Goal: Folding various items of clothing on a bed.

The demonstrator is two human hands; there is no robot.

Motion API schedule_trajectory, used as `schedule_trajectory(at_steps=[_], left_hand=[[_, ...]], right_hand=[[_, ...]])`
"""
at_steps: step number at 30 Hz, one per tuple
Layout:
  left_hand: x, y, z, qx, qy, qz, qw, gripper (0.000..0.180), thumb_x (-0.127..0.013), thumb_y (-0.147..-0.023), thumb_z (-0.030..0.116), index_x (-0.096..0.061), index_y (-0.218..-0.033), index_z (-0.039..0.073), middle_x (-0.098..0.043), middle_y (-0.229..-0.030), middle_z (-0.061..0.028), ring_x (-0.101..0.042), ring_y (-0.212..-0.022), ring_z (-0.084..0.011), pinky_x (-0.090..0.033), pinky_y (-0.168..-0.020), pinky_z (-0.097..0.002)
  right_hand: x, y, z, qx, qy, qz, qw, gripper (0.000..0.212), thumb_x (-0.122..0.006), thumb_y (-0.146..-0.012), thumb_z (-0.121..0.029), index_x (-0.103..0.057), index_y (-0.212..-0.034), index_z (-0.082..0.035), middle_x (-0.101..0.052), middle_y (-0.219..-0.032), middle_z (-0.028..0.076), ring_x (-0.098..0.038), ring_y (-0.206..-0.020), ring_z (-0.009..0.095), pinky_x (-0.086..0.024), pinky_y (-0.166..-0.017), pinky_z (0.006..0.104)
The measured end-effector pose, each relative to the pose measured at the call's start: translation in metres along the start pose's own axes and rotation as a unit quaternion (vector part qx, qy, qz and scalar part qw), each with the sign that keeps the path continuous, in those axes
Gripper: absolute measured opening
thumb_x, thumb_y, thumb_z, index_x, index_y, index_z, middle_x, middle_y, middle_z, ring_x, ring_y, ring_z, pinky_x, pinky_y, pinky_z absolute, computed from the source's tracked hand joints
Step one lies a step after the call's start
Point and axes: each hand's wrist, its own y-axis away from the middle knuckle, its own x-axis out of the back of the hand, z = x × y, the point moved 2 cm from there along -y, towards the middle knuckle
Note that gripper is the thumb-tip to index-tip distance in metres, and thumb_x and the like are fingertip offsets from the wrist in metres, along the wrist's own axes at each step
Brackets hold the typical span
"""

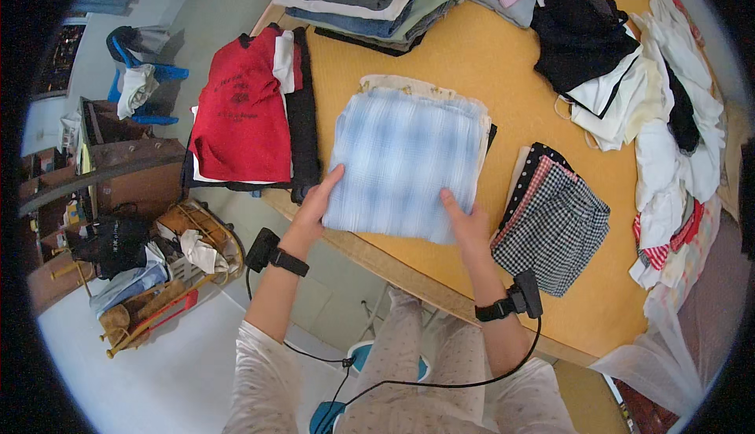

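Far left, on the floor: a basket point(197, 233) of oddments. On the bench point(487, 64), left edge: a red shirt point(240, 115) laid on a stack of folded garments. Centre: a folded blue plaid cloth point(401, 162), placed at the near edge, its long axis running near to far. The left hand point(318, 202) is laid flat on its near left corner; the right hand point(464, 221) is pressed flat on its near right edge, fingers spread, nothing gripped. The cloth extends away from both hands, which are about equally close. Right: a checked folded pile point(554, 225); further right, white laundry point(676, 143) is heaped.
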Motion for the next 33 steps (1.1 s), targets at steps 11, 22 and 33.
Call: schedule_trajectory(at_steps=[11,22,33], left_hand=[[-0.02,0.02,0.03,-0.07,-0.138,-0.047,0.987,0.052,-0.065,-0.079,0.016,-0.042,-0.123,-0.001,-0.056,-0.112,-0.0097,-0.056,-0.097,-0.0191,-0.046,-0.083,-0.0311],[-0.025,0.103,-0.119,-0.157,-0.273,-0.054,0.948,0.054,-0.059,-0.083,0.012,-0.031,-0.127,-0.003,-0.046,-0.122,-0.0122,-0.046,-0.11,-0.0177,-0.038,-0.092,-0.031],[-0.022,0.081,-0.199,-0.119,-0.258,-0.031,0.958,0.058,-0.055,-0.085,0.026,-0.027,-0.124,-0.005,-0.05,-0.115,-0.0233,-0.051,-0.104,-0.0292,-0.04,-0.089,-0.036]], right_hand=[[0.006,0.0,-0.018,0.021,0.03,-0.068,0.997,0.036,-0.064,-0.077,-0.018,-0.057,-0.103,0.005,-0.064,-0.094,0.017,-0.061,-0.086,0.023,-0.048,-0.074,0.0329],[0.067,0.114,0.063,0.083,0.188,-0.057,0.977,0.03,-0.056,-0.081,-0.012,-0.052,-0.107,0.003,-0.059,-0.097,0.022,-0.057,-0.091,0.037,-0.044,-0.079,0.0384],[0.09,0.114,0.153,0.022,0.253,-0.003,0.967,0.041,-0.056,-0.083,-0.018,-0.045,-0.115,0.004,-0.059,-0.099,0.023,-0.057,-0.092,0.036,-0.044,-0.08,0.0388]])
